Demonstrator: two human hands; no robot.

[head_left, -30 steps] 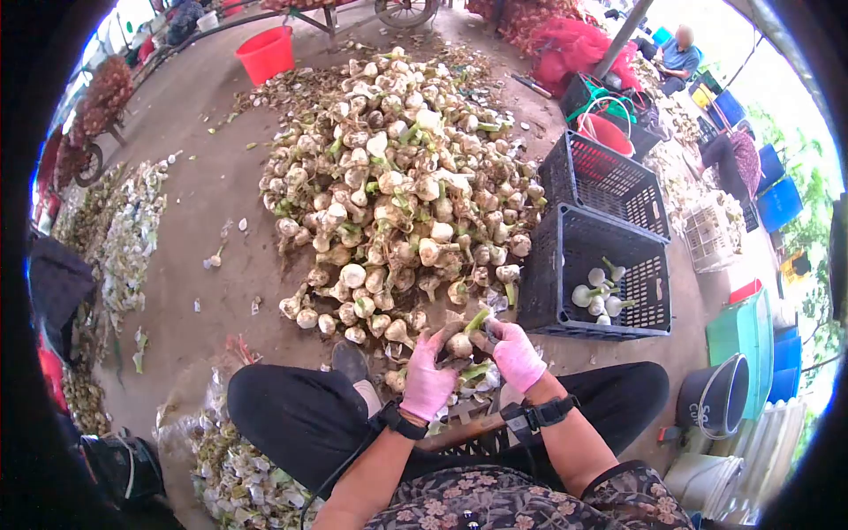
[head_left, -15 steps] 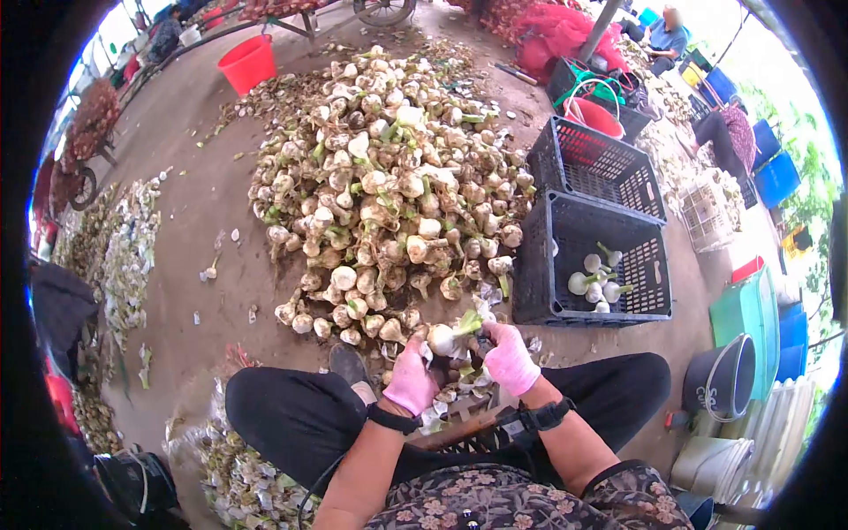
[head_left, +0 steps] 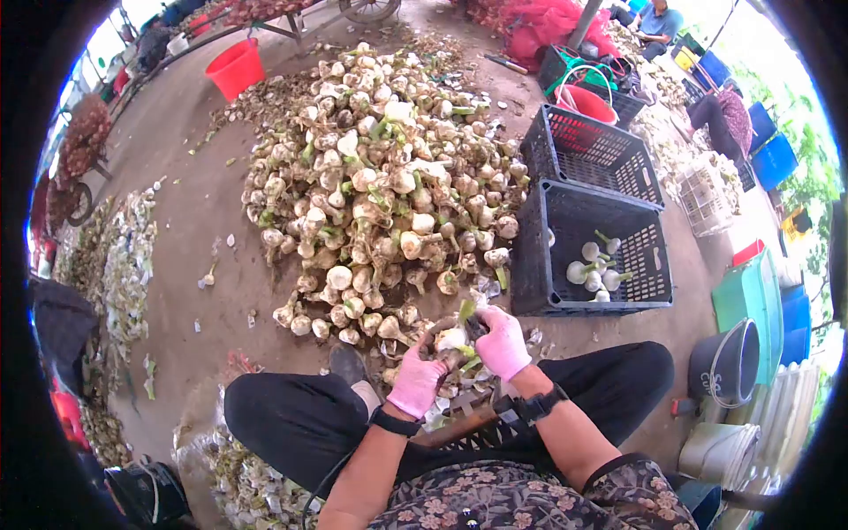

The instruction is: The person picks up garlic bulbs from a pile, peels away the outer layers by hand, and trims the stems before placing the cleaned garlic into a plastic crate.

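Observation:
A pale garlic bulb [head_left: 452, 339] with a green stem is held between my two hands, over my lap and in front of the heap. My left hand [head_left: 417, 382], in a pink glove with dirty dark fingertips, curls round the bulb from the left. Gloved the same way, my right hand [head_left: 501, 344] grips it from the right by the stem and outer skin; its fingertips are partly hidden. Just beyond lies a large heap of garlic bulbs [head_left: 380, 194], soil-stained and with short stems. Peeled skins [head_left: 446, 402] lie below my hands.
A black crate [head_left: 587, 300] right of the heap holds several cleaned white bulbs [head_left: 594, 269]. Behind it stand a second crate [head_left: 649, 181] and a red bucket [head_left: 589, 104]. Another red bucket [head_left: 236, 71] is at back left. A grey bucket [head_left: 729, 362] stands at right. Two people sit at far right.
The bulb has turned between my hands, its stem now pointing up instead of right. My hands have drawn closer round it, and the view has shifted slightly.

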